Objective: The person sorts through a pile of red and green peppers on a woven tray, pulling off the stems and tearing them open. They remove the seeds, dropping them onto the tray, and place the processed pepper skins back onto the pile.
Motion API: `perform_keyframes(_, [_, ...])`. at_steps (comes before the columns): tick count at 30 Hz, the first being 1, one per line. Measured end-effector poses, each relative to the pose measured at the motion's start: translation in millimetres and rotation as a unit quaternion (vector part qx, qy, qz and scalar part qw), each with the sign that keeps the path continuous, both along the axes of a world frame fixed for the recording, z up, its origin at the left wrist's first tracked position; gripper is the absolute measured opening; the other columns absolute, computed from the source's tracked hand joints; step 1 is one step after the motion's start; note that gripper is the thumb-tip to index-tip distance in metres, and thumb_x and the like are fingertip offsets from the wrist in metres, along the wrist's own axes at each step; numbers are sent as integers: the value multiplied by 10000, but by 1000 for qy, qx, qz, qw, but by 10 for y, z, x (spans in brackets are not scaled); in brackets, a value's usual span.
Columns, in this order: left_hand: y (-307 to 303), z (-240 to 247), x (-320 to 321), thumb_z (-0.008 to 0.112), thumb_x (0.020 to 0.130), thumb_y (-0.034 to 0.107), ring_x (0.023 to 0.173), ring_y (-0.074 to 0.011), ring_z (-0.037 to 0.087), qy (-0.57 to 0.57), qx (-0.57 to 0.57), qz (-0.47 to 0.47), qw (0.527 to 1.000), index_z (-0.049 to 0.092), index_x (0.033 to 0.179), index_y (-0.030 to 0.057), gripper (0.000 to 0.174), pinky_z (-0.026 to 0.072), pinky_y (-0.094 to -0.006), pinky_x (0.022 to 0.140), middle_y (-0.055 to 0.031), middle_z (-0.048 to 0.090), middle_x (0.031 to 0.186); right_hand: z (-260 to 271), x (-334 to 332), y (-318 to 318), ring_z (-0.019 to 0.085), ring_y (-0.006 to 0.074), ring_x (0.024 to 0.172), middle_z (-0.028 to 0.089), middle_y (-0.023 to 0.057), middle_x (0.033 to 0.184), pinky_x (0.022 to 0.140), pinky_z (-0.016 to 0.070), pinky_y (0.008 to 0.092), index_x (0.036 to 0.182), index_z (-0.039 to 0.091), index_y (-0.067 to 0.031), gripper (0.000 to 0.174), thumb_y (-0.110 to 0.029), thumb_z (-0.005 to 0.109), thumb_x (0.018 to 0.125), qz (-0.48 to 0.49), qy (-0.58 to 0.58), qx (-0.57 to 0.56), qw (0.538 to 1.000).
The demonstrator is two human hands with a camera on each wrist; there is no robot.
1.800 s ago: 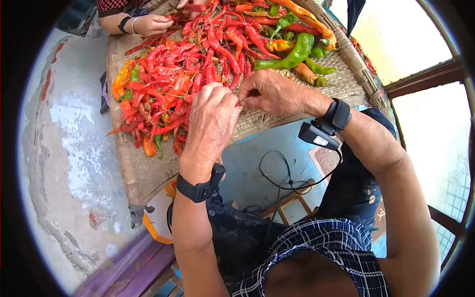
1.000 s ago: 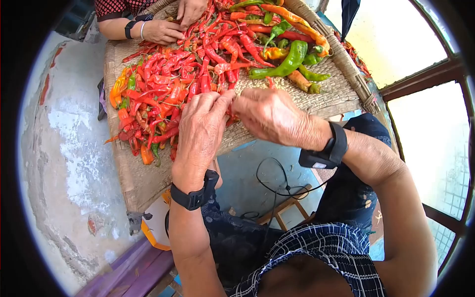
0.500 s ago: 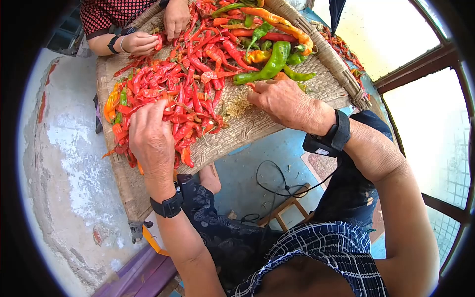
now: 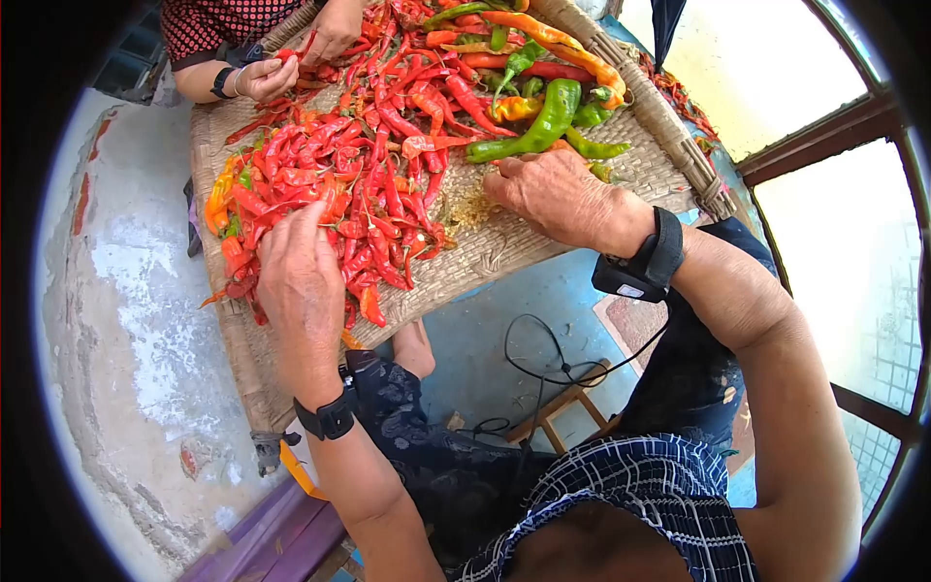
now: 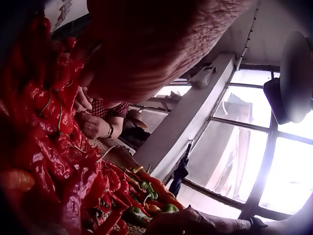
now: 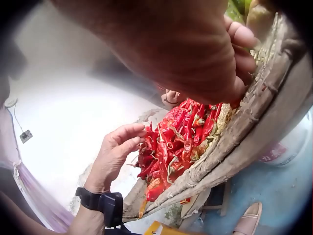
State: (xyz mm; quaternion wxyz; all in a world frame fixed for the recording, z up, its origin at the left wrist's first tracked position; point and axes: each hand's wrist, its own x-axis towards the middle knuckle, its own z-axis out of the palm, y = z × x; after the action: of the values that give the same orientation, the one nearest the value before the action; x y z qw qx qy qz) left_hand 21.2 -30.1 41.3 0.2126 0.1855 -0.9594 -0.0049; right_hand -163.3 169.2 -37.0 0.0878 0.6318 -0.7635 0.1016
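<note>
Red chilli peppers lie heaped on a woven straw mat. My left hand is at the left front of the heap, its fingers reaching onto the chillies. In the right wrist view, the thumb and forefinger of that left hand are a little apart beside the red chillies. Over pale loose seeds, my right hand bends its fingers down, just in front of a large green pepper. A bit of red shows by its fingertips in the right wrist view, but I cannot tell whether they hold it.
Across the mat, another person's hands handle a red chilli. Orange and green peppers lie at the far right beside a raised woven rim. A window stands on the right; below the mat are a cable and wooden stool.
My hands were together at the front of the heap and have come apart. The left went left onto the chillies; the right went a little right. The other person's hands shifted too.
</note>
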Motion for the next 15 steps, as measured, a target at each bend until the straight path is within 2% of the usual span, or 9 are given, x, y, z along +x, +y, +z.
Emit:
perform_keyframes(2, [56,-58,-45,565,835,-9,1019,-316,595,-1,5,-66,998,632,1106,22,281,481,-407,911,-139,634,1074,-28,-27,7,691,273,705,655,114,772,557,536,386,837,593,-21,88,-87,583,780,12,0,8,1000])
perform_keyframes(3, [79,-84,-72,565,835,-9,1019,-316,595,-1,5,-66,998,632,1106,22,281,481,-407,911,-139,634,1074,-12,-19,3,691,273,705,655,114,772,557,536,386,837,593,-21,88,-87,583,780,12,0,7,1000])
perform_keyframes(5, [131,-131,-133,578,849,-19,1026,-313,600,3,22,-138,990,647,1095,29,260,483,-390,895,-141,639,1090,41,5,-4,665,305,779,625,117,820,645,515,408,868,552,-25,150,-80,614,744,-33,-25,80,996])
perform_keyframes(9, [320,-233,-243,619,816,-25,967,-308,609,-6,37,-210,977,652,1067,12,256,496,-391,857,-144,640,1051,82,43,-19,664,317,756,622,126,789,634,515,411,857,544,-20,131,-67,604,751,-41,-7,79,996])
perform_keyframes(11, [399,-280,-290,648,796,-17,958,-311,608,-3,31,-235,972,635,1094,4,298,497,-395,845,-152,638,1038,117,82,-69,651,324,714,620,140,759,617,507,391,840,546,-20,79,-56,591,786,-69,-87,18,994])
perform_keyframes(12, [458,-289,-313,661,788,-10,964,-313,606,-7,47,-231,972,622,1112,3,327,495,-396,843,-155,636,1042,135,83,-97,651,324,714,620,140,759,617,507,391,840,546,-20,79,-56,591,786,-69,-87,18,994])
perform_keyframes(13, [484,-298,-324,674,779,-3,969,-316,603,-10,64,-226,972,609,1131,1,358,494,-398,841,-157,635,1046,153,82,-126,638,286,683,614,117,738,611,502,371,855,556,-14,74,-75,589,827,-30,-227,-39,973])
perform_keyframes(14, [474,-317,-321,674,779,-3,969,-316,603,-10,63,-225,972,609,1131,1,358,494,-398,841,-157,635,1046,173,87,-158,625,249,651,608,93,717,604,497,351,871,565,-8,88,-93,586,868,9,-362,-95,927])
perform_keyframes(15, [456,-348,-317,680,779,-2,920,-315,614,3,97,-211,973,604,1123,11,353,500,-395,806,-152,637,1009,199,103,-195,625,249,651,608,93,717,604,497,351,871,565,-8,88,-93,586,868,11,-362,-96,927])
